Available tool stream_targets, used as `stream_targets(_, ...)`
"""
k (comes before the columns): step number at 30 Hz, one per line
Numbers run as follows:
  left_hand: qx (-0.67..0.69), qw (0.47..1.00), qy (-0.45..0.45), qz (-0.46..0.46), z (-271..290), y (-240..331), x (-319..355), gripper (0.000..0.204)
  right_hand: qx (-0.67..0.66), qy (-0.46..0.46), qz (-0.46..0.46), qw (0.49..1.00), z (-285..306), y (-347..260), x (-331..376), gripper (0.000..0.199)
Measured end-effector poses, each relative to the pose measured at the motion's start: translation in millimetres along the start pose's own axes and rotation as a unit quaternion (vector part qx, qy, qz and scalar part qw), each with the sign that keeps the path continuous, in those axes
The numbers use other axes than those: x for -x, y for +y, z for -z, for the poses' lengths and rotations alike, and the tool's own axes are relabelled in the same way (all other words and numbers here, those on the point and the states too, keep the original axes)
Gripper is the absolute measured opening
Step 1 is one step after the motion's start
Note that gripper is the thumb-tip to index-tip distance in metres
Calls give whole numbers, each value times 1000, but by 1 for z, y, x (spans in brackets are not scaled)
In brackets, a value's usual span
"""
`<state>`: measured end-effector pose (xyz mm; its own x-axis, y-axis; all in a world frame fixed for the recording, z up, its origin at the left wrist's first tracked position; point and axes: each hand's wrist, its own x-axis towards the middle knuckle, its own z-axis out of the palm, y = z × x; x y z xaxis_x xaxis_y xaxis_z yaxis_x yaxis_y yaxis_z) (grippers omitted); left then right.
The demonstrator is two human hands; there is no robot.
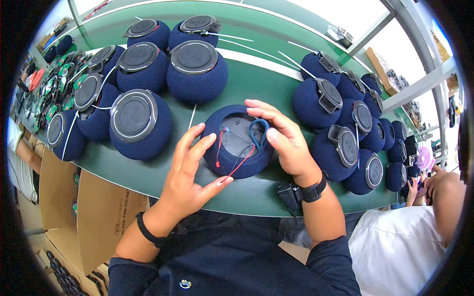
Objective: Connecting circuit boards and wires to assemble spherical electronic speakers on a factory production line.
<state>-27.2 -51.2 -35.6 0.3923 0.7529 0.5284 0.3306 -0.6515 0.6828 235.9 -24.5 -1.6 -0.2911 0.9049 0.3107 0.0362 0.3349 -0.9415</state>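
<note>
Head view, one speaker begins: "Which step seems to be in hand?"

"Handling the open round housing (pixel 252 168), by the look of it," says the other. "It sits on the green table (pixel 264 195), its dark hollow facing up, with closed round units to its left (pixel 140 143) and right (pixel 321 160)."

"And the fingers?"

"The left hand (pixel 183 172) is at the housing's left side, fingers spread and thumb well apart from them. The right hand (pixel 296 153) is at its right side, thumb and fingers apart near the rim. Whether either presses on the rim cannot be told."

"Any wiring loose?"

"A red lead with a small plug (pixel 217 163) hangs inside the housing's left part; another red wire (pixel 243 161) crosses its near rim toward the left thumb. Whether that thumb touches it cannot be told. A blue loop (pixel 252 130) stands in its right part, beside the right thumb."

"So what would the next move call for?"

"Probably a steady housing and a light touch, with no tug on the wires and no snagging of the loop."
</note>
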Motion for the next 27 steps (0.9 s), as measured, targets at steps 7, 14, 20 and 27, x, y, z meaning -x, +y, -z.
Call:
stream_targets(7,8,1000,1,15,1,0,1,88,91,61,7,994,-12,-4,6,20)
stream_targets(14,15,1000,15,17,2,2,-1,85,95,107,94,985,-11,-13,7,6)
stream_targets(20,23,1000,11,17,4,1,0,86,235,139,84,958,-15,-34,23,6)
stream_targets(27,28,999,4,21,3,-1,2,87,221,210,24,952,-27,-34,55,12)
